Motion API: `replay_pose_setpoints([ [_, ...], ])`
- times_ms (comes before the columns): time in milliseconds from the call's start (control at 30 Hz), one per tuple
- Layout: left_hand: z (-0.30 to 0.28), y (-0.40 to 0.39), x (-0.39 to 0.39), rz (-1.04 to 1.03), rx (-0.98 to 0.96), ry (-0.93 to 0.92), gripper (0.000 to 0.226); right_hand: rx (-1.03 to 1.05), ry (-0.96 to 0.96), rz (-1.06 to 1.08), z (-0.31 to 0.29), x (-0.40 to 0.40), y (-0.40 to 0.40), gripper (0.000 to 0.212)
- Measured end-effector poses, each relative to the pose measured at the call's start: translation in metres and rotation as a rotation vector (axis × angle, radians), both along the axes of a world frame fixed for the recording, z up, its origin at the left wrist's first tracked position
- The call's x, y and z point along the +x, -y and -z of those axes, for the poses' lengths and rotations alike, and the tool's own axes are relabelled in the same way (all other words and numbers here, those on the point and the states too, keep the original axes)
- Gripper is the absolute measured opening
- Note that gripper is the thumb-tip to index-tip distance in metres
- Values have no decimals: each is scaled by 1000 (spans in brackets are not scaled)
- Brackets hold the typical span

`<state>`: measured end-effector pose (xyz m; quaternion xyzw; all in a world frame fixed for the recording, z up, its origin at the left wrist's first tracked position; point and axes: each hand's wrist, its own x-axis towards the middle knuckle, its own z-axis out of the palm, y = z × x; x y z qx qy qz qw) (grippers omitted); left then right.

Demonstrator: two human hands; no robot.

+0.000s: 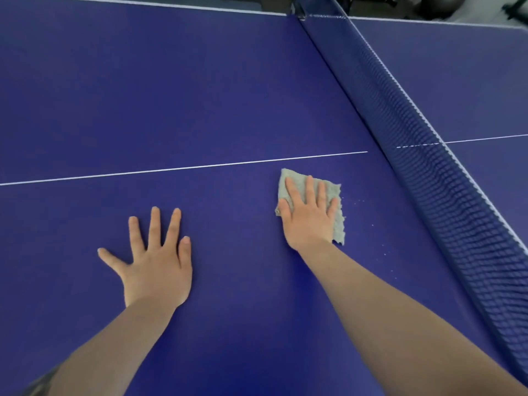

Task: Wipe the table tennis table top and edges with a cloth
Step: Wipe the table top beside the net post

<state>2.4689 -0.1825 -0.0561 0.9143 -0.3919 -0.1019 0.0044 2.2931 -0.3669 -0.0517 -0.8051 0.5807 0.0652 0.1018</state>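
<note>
Blue table top [171, 81], head view. Right hand [307, 215] lies flat on a grey cloth [338, 224], fingers straight and slightly spread, palm down, pressing the cloth to the surface; no curl or pinch. The cloth sits under that hand, showing past the fingertips and along the little-finger side, with a small corner out by the thumb.

Edges around the right hand: the net [428, 172] runs diagonally on its outer side, near but not touching the cloth. White centre line [183, 168] crosses just ahead of the fingertips, close to the cloth's far corner, apart from it. A few pale specks [358, 202] sit on the blue between cloth and net, more scattered down along the forearm side.

Open room: wide bare blue beyond the centre line, up to the white edge line [143, 3] at the far side. Bare surface also between the two hands and back toward the person.

Left hand [155, 261] is flat on the table, palm down, fingers straight and splayed, thumb out wide, holding nothing. It sits well apart from the right hand, slightly nearer the person. Both forearms are bare and extended forward, the right one reaching further and angled toward the net.
</note>
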Motion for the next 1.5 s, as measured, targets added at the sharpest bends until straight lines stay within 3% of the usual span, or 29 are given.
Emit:
replay_pose_setpoints([
  [100, 1, 0, -3, 26, -17, 12, 61, -33, -31, 62, -1, -30, -37, 56],
  [200, 1, 6, -18, 84, -79, 16, 62, -18, 39, -124, -3, -15, -73, 65],
  [300, 3, 16, -60, 149, -130, -4, 61, -3, 56, -304, -4, 3, -55, 56],
  [400, 7, 19, -102, 224, -153, -9, 56, 3, 63, -136, -4, -24, -19, 55],
  [500, 10, 17, -111, 252, -124, -9, 58, -14, 67, 36, 0, -65, -37, 58],
  [600, 5, 18, -109, 231, -139, -30, 60, 17, 99, -122, -3, -79, -97, 71],
  [733, 1, 13, -120, 190, -126, -65, 57, 48, 81, -340, -5, -123, -108, 61],
  [900, 7, -18, -186, 288, -127, -52, 56, 4, 83, 65, -2, -221, -115, 63],
  [1033, 10, -23, -212, 313, -102, -51, 59, 6, 139, 4, 4, -196, -170, 56],
  [1167, 11, -15, -209, 369, -86, -9, 60, -56, 119, -226, 2, -160, -126, 61],
  [1267, 4, 5, -197, 405, -27, -36, 58, 11, 63, -166, -2, -168, -86, 70],
  [1367, -6, 30, -182, 368, -13, -54, 58, -32, 78, 5, 5, -183, -90, 65],
  [1433, -7, 50, -174, 358, -22, -33, 58, -109, 108, -20, 9, -175, -99, 59],
  [1500, -6, 71, -165, 361, -32, -16, 57, -54, 116, -143, 7, -154, -86, 58],
])
